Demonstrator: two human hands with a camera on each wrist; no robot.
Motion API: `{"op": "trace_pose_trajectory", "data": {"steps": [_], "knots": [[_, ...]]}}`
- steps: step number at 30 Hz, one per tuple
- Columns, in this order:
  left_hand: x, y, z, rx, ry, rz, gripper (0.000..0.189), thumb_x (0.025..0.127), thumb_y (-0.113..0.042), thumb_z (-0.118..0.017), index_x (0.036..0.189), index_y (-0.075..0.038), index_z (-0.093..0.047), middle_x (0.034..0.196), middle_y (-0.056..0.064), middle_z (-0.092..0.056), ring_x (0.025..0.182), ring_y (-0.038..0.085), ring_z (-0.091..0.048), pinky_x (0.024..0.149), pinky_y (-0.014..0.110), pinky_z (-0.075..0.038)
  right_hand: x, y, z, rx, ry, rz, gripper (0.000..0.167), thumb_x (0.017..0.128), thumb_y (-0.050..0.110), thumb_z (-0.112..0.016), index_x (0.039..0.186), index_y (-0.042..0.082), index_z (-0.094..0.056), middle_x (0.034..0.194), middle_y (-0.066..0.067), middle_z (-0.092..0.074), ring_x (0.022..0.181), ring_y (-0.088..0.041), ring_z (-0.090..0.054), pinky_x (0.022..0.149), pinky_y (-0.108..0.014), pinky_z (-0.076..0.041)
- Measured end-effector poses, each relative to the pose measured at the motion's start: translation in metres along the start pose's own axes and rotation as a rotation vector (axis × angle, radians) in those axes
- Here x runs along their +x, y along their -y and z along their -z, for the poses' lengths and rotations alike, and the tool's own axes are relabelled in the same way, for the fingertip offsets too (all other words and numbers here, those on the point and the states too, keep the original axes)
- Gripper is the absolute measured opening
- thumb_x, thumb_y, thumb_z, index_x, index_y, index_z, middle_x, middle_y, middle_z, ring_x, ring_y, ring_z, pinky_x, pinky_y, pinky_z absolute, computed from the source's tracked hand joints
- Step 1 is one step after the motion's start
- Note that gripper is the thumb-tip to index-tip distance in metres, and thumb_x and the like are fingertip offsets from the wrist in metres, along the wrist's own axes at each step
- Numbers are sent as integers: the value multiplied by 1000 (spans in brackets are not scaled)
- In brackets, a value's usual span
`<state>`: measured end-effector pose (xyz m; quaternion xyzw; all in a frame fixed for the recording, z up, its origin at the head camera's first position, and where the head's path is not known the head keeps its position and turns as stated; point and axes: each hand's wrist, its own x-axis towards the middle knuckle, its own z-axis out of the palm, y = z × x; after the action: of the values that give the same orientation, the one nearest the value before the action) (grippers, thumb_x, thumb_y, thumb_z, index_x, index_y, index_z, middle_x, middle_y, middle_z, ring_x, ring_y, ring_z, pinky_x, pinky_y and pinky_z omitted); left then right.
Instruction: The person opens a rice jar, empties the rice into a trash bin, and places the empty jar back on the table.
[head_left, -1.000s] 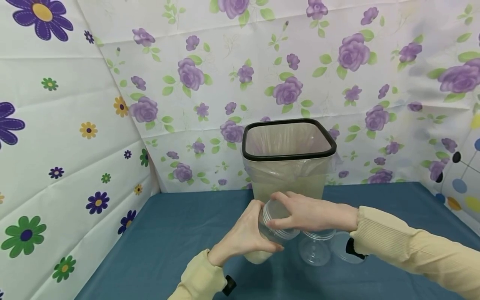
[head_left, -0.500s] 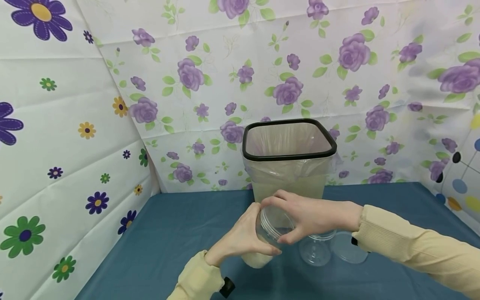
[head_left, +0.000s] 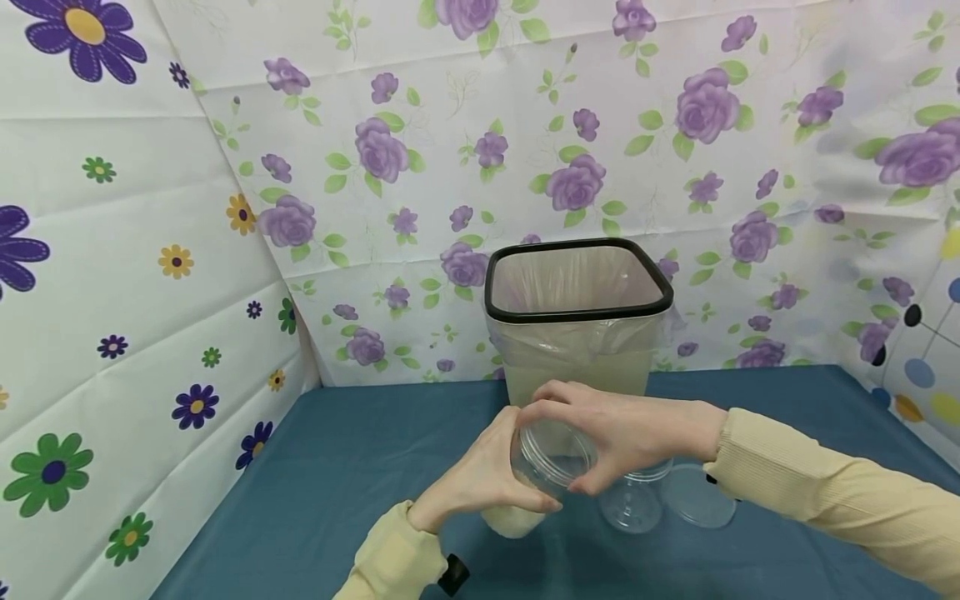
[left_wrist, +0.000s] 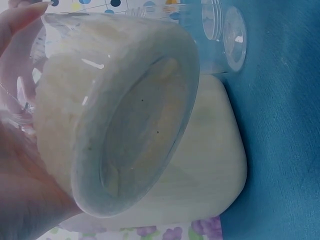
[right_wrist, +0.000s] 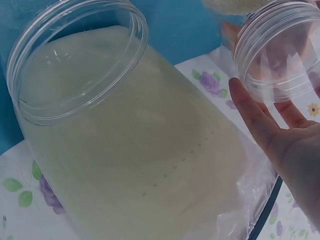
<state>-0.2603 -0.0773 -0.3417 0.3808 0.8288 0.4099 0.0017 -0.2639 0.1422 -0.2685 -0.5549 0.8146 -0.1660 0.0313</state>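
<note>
Above the table, tilted with its mouth toward the right, is a clear plastic jar (head_left: pixel 551 457). Pale grainy contents show through its wall and base (left_wrist: pixel 140 125) in the left wrist view. My left hand (head_left: pixel 480 475) grips the jar round its side, thumb underneath. My right hand (head_left: pixel 622 427) curls its fingers and thumb round the ridged mouth end (right_wrist: pixel 280 55); whether a clear lid sits there I cannot tell. A second clear jar (head_left: pixel 630 504) stands upright just to the right, with an open, threaded mouth. Beside it lies a clear round lid (head_left: pixel 699 497).
Behind the hands stands a pale bin (head_left: pixel 579 358) with a black rim (head_left: pixel 581 317) and a clear liner. The blue tablecloth (head_left: pixel 360 467) covers the table. Flower-printed sheets (head_left: pixel 450 167) hang at the back and sides.
My right hand has turned round the jar's mouth end, its thumb shifting down and right. The held jar has moved very slightly left; the left hand keeps its grip.
</note>
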Motion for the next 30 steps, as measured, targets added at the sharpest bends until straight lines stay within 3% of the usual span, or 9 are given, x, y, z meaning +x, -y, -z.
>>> {"op": "trace_pose_trajectory", "data": {"steps": [4,6,9,13,18,22,26,30], "knots": [[1,1,-1,-42,6,-2,92,67,-37,-79,140,-22,-25,126,-1,-33,106,18,-40,86,35,-37,0,2,1,50,14,-26,82,77,45,-69,142,26,-24,136,6,-25,116,-11,-37,87,-33,-39],[1,1,-1,-47,3,2,95,67,-37,-79,141,-20,-22,129,-1,-31,108,17,-39,87,34,-36,0,5,1,67,7,-58,85,76,51,-66,143,26,-19,140,7,-21,118,-11,-37,88,-33,-38],[2,1,0,-6,-11,12,83,66,-37,-79,131,-16,-32,116,-2,-36,94,15,-40,75,29,-37,2,8,3,63,-31,-126,81,78,56,-60,143,27,-20,141,8,-19,118,-11,-37,89,-33,-38],[3,1,-1,62,-33,12,61,64,-37,-80,103,-15,-38,91,0,-33,72,14,-34,59,28,-30,2,8,5,59,-75,-248,63,88,53,-48,141,25,-28,137,4,-26,116,-13,-39,88,-35,-38],[4,1,-3,108,-70,-16,60,63,-36,-81,100,-16,-38,91,-2,-32,75,13,-34,60,27,-30,4,5,3,126,-134,-381,57,93,48,-39,136,11,-37,127,-10,-39,109,-24,-45,86,-41,-38],[5,0,-4,146,-107,-37,63,62,-37,-81,104,-16,-40,93,-3,-33,80,14,-35,63,28,-32,7,4,2,187,-190,-480,57,92,50,-40,129,7,-44,118,-9,-48,103,-23,-49,83,-41,-40],[6,-1,-5,177,-136,-37,62,61,-36,-82,104,-16,-41,93,-2,-34,81,14,-35,63,27,-32,9,5,3,268,-177,-602,60,90,55,-40,127,8,-46,107,-6,-54,81,-17,-56,71,-37,-45],[6,0,-6,197,-145,-29,63,61,-37,-81,104,-15,-41,92,-3,-33,81,14,-35,63,27,-33,10,8,4,392,-130,-720,63,87,60,-40,127,12,-43,86,-11,-54,53,-20,-51,53,-34,-45]]}}
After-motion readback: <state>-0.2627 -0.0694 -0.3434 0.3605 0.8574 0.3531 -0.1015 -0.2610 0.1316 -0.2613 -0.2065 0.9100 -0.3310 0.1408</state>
